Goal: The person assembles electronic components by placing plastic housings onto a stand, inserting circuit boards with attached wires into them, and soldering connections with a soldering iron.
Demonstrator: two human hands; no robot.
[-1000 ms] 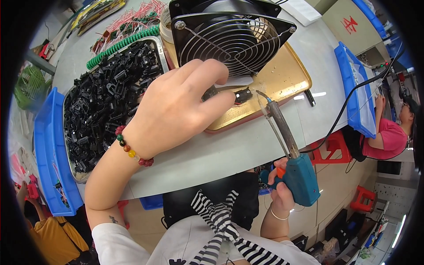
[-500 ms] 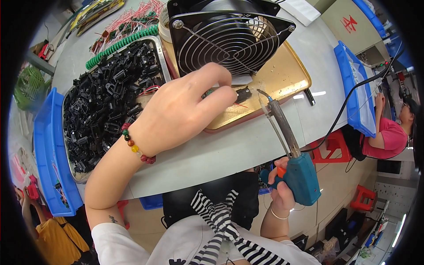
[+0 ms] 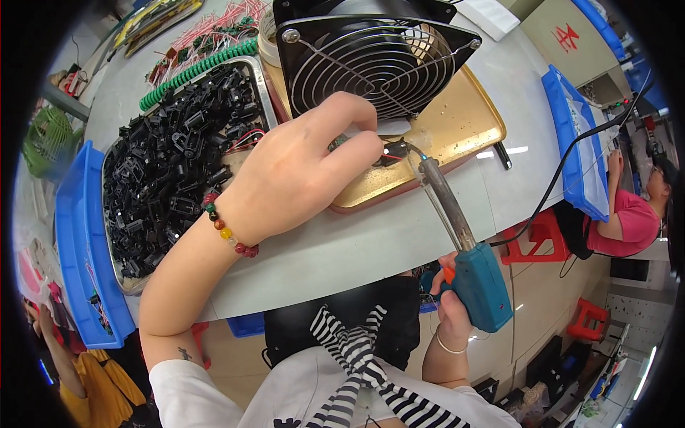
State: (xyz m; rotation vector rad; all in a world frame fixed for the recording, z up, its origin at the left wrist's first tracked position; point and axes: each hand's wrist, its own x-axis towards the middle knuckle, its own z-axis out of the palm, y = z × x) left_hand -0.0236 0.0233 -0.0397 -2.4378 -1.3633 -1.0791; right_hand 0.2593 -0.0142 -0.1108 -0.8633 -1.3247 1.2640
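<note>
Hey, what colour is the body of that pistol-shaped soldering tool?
The pistol-shaped soldering tool's body is dark teal; the head view shows it best.

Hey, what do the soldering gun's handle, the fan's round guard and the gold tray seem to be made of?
Soldering gun handle: probably molded plastic, fairly matte teal, with smooth rounded edges.
Fan guard: likely shiny metal, since its thin rings catch the light.
Gold tray: apparently metal with a glossy finish, judging by its bright reflections.
</note>
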